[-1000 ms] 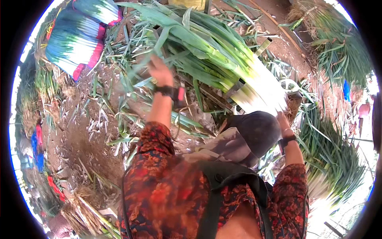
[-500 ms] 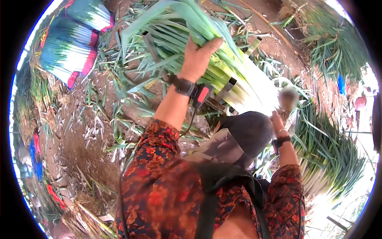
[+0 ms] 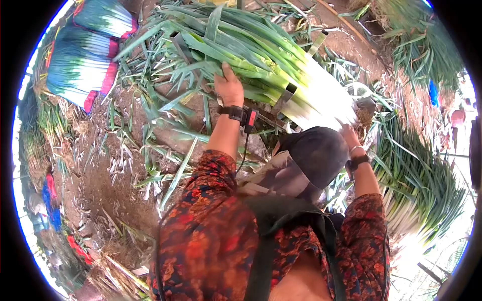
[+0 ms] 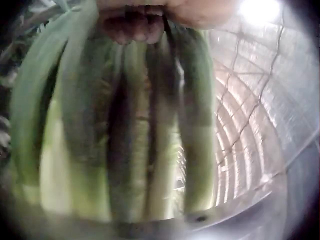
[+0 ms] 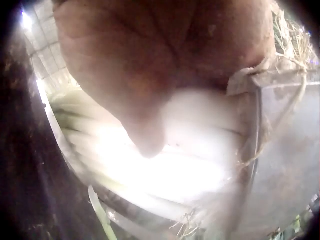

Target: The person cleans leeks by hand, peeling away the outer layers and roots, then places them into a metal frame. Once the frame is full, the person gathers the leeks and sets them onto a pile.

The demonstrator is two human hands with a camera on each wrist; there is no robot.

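A thick pile of leeks (image 3: 271, 65) lies across a metal rack with short upright posts (image 3: 287, 95), green leaves to the upper left and white ends to the right. My left hand (image 3: 229, 90) grips leaves at the pile's near edge, fingertips (image 4: 132, 30) curled against them in the left wrist view. At the white ends is my right hand (image 3: 350, 136), which rests along them. In the right wrist view its thumb (image 5: 147, 137) lies extended over the white stalks (image 5: 200, 155), beside a flat metal plate (image 5: 285, 140).
Tied leek bundles with pink wrapping (image 3: 83, 65) lie at the upper left. Another heap of leeks (image 3: 411, 170) sits to the right, and more greens (image 3: 422, 35) at the upper right. Leaf scraps (image 3: 118, 160) litter the dirt floor. A dark cap (image 3: 321, 155) overlaps the near side.
My left hand swept from the left onto the top of the leeks, then drew back to their near edge. A long leaf moved with it. The right hand stayed by the white ends.
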